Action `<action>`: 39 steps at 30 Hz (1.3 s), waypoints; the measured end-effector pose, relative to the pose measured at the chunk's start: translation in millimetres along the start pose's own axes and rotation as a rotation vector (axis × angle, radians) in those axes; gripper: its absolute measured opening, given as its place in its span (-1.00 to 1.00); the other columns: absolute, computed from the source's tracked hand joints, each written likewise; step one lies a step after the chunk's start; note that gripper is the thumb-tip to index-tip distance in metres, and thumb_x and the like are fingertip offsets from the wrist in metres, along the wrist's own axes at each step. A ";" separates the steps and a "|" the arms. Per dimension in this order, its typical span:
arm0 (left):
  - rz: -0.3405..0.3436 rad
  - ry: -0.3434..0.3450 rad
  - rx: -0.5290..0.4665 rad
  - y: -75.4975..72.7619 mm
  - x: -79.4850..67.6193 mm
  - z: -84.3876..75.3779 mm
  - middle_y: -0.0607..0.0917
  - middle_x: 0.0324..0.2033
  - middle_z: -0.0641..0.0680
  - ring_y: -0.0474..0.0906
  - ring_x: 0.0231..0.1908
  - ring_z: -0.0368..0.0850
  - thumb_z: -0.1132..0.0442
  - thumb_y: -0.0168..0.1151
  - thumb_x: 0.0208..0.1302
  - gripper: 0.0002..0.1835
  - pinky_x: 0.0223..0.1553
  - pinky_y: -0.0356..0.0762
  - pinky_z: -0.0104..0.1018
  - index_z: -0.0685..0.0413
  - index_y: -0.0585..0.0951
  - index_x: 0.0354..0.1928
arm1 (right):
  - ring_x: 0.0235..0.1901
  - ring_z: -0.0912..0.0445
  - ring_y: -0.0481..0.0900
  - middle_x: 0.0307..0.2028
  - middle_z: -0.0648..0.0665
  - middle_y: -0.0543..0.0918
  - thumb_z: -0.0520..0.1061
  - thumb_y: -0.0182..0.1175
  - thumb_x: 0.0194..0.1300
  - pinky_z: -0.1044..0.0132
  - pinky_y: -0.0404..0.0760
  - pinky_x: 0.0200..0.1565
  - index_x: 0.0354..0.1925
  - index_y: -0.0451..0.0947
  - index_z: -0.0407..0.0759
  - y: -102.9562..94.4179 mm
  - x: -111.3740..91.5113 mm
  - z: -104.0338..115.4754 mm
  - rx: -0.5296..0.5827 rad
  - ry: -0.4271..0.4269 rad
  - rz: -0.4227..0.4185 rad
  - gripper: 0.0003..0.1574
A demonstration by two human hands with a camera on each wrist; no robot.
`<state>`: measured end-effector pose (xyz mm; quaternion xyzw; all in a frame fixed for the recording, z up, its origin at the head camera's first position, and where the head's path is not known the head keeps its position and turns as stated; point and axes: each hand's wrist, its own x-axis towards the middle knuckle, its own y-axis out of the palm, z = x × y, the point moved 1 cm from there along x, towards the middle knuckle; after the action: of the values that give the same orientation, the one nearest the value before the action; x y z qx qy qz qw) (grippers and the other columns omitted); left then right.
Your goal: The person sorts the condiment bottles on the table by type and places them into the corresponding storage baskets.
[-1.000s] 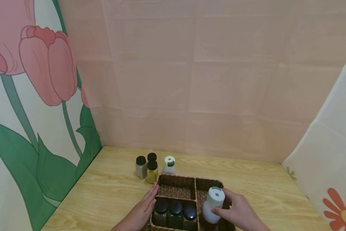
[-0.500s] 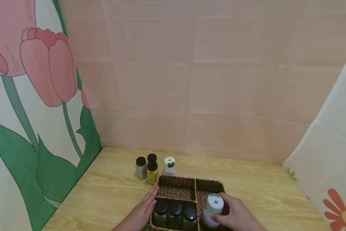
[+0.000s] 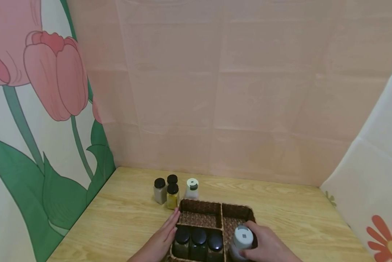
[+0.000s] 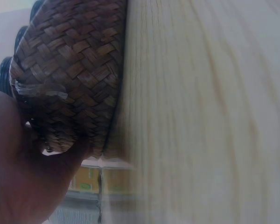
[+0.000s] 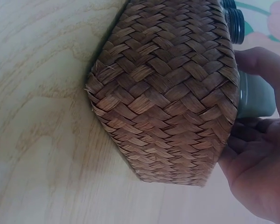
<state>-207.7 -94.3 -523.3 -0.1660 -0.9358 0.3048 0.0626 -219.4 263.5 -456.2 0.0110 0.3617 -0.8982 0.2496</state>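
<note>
My right hand [image 3: 266,242] holds a bottle with a white cap [image 3: 243,236], fingers and thumb around its upper part. The bottle stands low inside the right compartment of a woven brown basket [image 3: 223,214]. In the right wrist view its pale cap [image 5: 257,95] shows above the basket's rim, between thumb and fingers. My left hand [image 3: 160,238] rests against the basket's left side with its fingers extended. From the left wrist, the thumb [image 4: 77,151] touches the woven wall [image 4: 79,70]. Several jars with black lids [image 3: 199,238] sit in the front left compartment.
Behind the basket's left corner stand a jar of pale powder [image 3: 160,193], a yellow jar [image 3: 173,198] and another black-lidded jar [image 3: 172,178]. A second white-capped bottle [image 3: 192,187] is next to them. The basket rests on a wood-grain table [image 3: 117,214], with a pink cloth [image 3: 215,109] behind.
My right hand has lowered the white-capped bottle further into the right compartment and slightly toward me. The left hand has kept its place on the basket.
</note>
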 end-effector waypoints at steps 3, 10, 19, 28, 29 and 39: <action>0.000 0.000 -0.002 -0.1 -0.3 0.2 -0.07 0.62 -0.03 -0.07 0.57 0.12 -0.12 -0.26 0.65 -0.34 0.44 0.02 0.30 -0.02 0.04 0.62 | -0.20 0.02 0.66 -0.18 -0.06 0.68 0.02 0.55 0.09 0.00 0.67 -0.25 0.13 0.50 -0.25 0.6 1.1 -0.2 0.020 0.004 0.016 -0.26; -0.009 0.007 0.008 -0.6 -1.2 -0.5 -0.08 0.62 -0.03 -0.07 0.57 0.12 -0.15 -0.28 0.64 -0.34 0.44 0.02 0.30 -0.04 0.04 0.62 | -0.21 0.02 0.66 -0.17 -0.06 0.69 0.01 0.57 0.05 -0.01 0.67 -0.26 0.10 0.52 -0.20 2.3 3.3 -1.7 0.032 0.015 0.039 -0.28; -0.010 0.017 0.009 -1.2 -0.3 -0.7 -0.10 0.62 -0.06 -0.07 0.57 0.10 -0.15 -0.31 0.64 -0.34 0.44 0.02 0.30 -0.07 0.03 0.63 | -0.17 -0.02 0.68 -0.16 -0.06 0.69 -0.02 0.56 0.09 -0.06 0.68 -0.21 0.13 0.50 -0.21 -3.5 4.3 1.3 0.018 0.002 0.099 -0.29; -0.010 0.017 0.002 -0.5 -0.5 -0.2 -0.09 0.62 -0.07 -0.07 0.57 0.10 -0.16 -0.31 0.64 -0.34 0.44 0.01 0.31 -0.07 0.03 0.62 | -0.16 -0.05 0.68 -0.15 -0.06 0.68 0.03 0.57 0.07 -0.09 0.68 -0.21 0.13 0.51 -0.17 -4.1 5.9 2.2 0.012 0.029 0.123 -0.27; -0.012 0.020 0.005 -0.6 -0.6 -0.3 -0.09 0.62 -0.06 -0.07 0.57 0.10 -0.16 -0.31 0.64 -0.34 0.44 0.01 0.30 -0.06 0.03 0.62 | -0.16 -0.05 0.68 -0.15 -0.06 0.68 0.03 0.57 0.07 -0.10 0.68 -0.21 0.13 0.50 -0.17 -4.2 5.9 2.5 0.016 0.027 0.124 -0.27; -0.011 0.011 0.002 0.0 -0.7 0.7 -0.09 0.62 -0.05 -0.08 0.57 0.10 -0.15 -0.30 0.64 -0.34 0.44 0.01 0.30 -0.05 0.04 0.62 | -0.20 0.08 0.65 -0.11 -0.08 0.66 0.04 0.54 0.12 0.11 0.67 -0.25 0.20 0.47 -0.21 -13.7 4.4 11.4 -0.057 -0.077 0.151 -0.23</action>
<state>-207.2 -94.9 -524.0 -0.1626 -0.9359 0.3045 0.0696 -227.7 262.6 -439.9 -0.0035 0.3754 -0.8659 0.3306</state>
